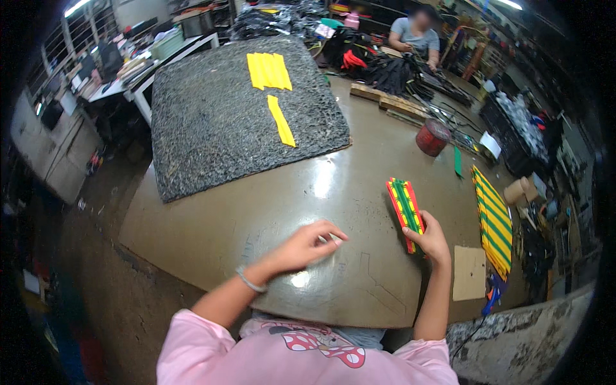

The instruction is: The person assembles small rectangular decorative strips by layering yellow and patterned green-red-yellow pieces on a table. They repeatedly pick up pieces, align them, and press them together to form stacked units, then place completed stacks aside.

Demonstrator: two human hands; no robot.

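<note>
My right hand point(431, 240) grips a slim stack of red, green and yellow patterned strips point(404, 205) by its near end, thumb on top. The stack is held above the table, its far end pointing away from me. My left hand point(311, 245) hovers over the middle of the brown table point(244, 212), fingers loosely curved and nothing visible in them. On a rough dark grey slab point(212, 122) at the far left lie several yellow strips point(268, 70) side by side, with one yellow strip point(281, 122) apart from them.
To the right are yellow-and-green striped pieces point(493, 221), a tan card point(469, 273), a blue glue gun point(493, 294), a green strip point(457, 162) and a dark red tin point(433, 137). Wooden bars point(388, 102) lie farther back. A person point(416, 40) works beside black material point(391, 74).
</note>
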